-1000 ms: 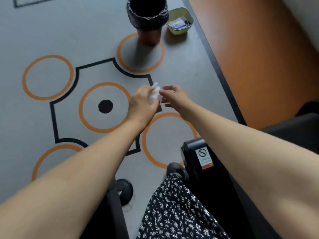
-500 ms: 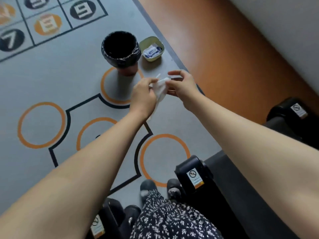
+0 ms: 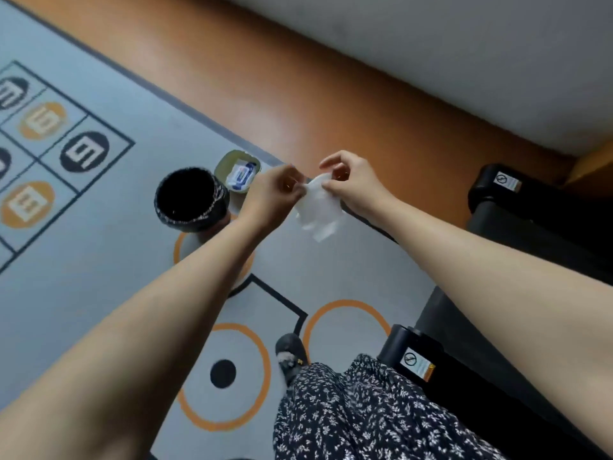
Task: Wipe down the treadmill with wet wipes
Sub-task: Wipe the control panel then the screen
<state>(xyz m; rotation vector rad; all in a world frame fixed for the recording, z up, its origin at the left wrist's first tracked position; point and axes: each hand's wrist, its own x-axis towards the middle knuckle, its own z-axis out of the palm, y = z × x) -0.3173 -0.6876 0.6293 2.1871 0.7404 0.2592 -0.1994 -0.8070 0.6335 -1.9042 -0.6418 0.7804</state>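
Observation:
A white wet wipe (image 3: pixel 317 210) hangs partly unfolded between my two hands, held out over the grey floor mat. My left hand (image 3: pixel 272 194) pinches its left top edge and my right hand (image 3: pixel 355 180) pinches its right top edge. The black treadmill (image 3: pixel 517 247) lies at the right, its end caps at the lower right and upper right with the dark belt between them. A green tray (image 3: pixel 224 167) holding a wipe packet (image 3: pixel 241 175) sits on the mat just behind my left hand.
A bin lined with a black bag (image 3: pixel 190 199) stands left of the tray. The grey mat (image 3: pixel 99 260) carries orange rings and numbered squares. Orange floor (image 3: pixel 298 94) and a grey wall lie beyond. My patterned skirt and a dark slipper (image 3: pixel 292 355) show at the bottom.
The view has swung up and to the right, bringing more of the treadmill and wall in. The wipe, bunched between my hands a second ago, now hangs wider open.

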